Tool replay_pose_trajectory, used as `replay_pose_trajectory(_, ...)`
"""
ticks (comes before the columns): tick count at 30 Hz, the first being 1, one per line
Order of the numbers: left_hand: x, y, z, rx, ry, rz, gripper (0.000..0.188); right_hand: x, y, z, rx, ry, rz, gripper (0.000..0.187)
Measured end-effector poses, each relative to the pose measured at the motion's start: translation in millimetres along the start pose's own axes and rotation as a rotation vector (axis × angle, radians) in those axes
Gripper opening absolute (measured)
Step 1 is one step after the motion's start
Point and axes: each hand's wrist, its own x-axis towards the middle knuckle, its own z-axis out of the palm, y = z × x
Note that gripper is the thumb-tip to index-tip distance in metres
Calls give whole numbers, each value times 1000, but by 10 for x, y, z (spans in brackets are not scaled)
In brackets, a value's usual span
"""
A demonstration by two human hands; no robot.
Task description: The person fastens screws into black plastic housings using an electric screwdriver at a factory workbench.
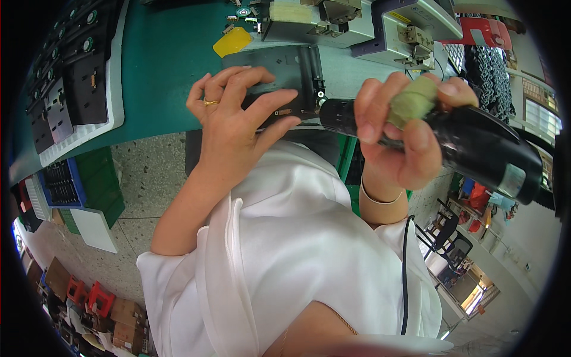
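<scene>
My right hand (410,125) is wrapped round a black electric screwdriver (485,140), with a pale green cover on one of its fingers. The screwdriver lies tilted, its narrow end pointing left at the right edge of a flat black panel (282,62) on the bench. That end sits beside a small round metal part (321,94) on the panel's dark edge strip. Over the panel's left side is my left hand (235,110), fingers spread and curved, nothing seen between them. A small copper-coloured piece (284,112) shows on the panel near its fingertips.
A white foam tray (116,89) with several similar black panels stands on the green bench (157,47) at left. Beyond the panel are a yellow card (232,41), small loose parts (242,12) and grey metal machines (324,30). Crates (98,184) stand lower left.
</scene>
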Motion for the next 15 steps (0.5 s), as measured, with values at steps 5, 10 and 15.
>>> replay_pose_trajectory(5,-101,-45,-36,127,-18,66,27,-100,113,4,-129,50,73,42)
replay_pose_trajectory(10,-156,-55,31,171,-9,77,22,-127,214,32,-140,63,87,42)
replay_pose_trajectory(15,-185,-46,66,175,32,64,17,-129,282,61,-207,115,30,44)
